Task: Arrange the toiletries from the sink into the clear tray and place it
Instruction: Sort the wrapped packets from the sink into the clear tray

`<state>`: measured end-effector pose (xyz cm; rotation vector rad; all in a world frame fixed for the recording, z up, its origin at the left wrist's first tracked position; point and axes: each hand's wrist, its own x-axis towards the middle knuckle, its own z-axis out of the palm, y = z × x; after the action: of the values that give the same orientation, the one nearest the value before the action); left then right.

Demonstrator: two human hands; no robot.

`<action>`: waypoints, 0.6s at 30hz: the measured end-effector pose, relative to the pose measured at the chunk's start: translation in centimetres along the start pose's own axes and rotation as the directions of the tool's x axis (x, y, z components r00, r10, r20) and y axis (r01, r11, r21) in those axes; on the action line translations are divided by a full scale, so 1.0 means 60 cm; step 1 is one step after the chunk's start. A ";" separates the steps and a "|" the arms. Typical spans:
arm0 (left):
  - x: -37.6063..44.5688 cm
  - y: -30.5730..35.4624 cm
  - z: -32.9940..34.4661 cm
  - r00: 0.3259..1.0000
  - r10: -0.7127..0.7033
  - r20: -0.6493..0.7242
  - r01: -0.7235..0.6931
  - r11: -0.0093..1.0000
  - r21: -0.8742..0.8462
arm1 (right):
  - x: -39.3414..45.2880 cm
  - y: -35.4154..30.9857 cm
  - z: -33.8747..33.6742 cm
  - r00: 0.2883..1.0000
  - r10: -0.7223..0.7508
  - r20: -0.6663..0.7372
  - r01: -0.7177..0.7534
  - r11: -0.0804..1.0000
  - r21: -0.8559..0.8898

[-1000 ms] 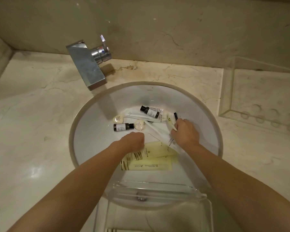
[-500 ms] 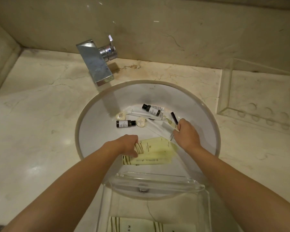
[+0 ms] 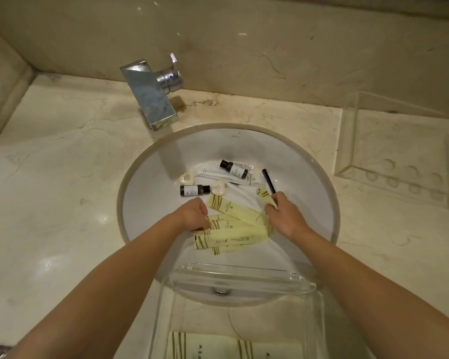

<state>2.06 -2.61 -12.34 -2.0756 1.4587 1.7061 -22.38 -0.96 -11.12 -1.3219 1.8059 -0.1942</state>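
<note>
head view: left hand (image 3: pixel 196 213) pinches a yellow sachet (image 3: pixel 219 225); right hand (image 3: pixel 283 213) clutches a black comb (image 3: pixel 268 180) in its grip.

Counter (image 3: pixel 62 203): polished veined marble, glossy. Sink (image 3: pixel 153 193): smooth white glazed ceramic. Faucet (image 3: pixel 151 99): brushed and chromed metal. Tray (image 3: pixel 244 278): clear glossy plastic. Packets (image 3: pixel 233 229): matt yellow wrappers.

Pale yellow packets (image 3: pixel 235 230), olive stripes; dark bottles (image 3: pixel 194 190), white labels; white sink (image 3: pixel 151 193); cream veined marble counter (image 3: pixel 62 177).
</note>
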 end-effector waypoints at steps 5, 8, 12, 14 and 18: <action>-0.003 0.016 0.005 0.999 -0.030 -0.025 0.025 0.983 -0.183 | -0.002 0.001 0.002 0.999 0.021 0.046 -0.022 0.999 0.023; -0.001 0.028 0.007 0.995 -0.072 -0.063 0.053 0.962 -0.267 | 0.000 0.002 0.001 1.000 0.009 0.020 -0.009 1.000 0.018; 0.003 0.029 0.003 0.985 -0.153 -0.078 0.134 0.969 -0.206 | 0.001 0.003 0.000 1.000 0.004 0.020 -0.004 1.000 0.007; -0.009 0.025 -0.003 0.982 -0.186 0.039 0.190 0.970 -0.149 | -0.001 0.003 0.000 0.999 0.016 0.044 -0.016 1.000 0.000; -0.030 0.021 -0.002 0.973 -0.174 0.152 0.177 0.984 -0.004 | -0.008 0.004 0.006 0.993 0.044 0.108 -0.041 0.999 -0.035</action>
<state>1.44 -2.31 -10.29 -1.9680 1.1839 1.7677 -22.27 -0.35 -11.22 -1.2904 1.7497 -0.0683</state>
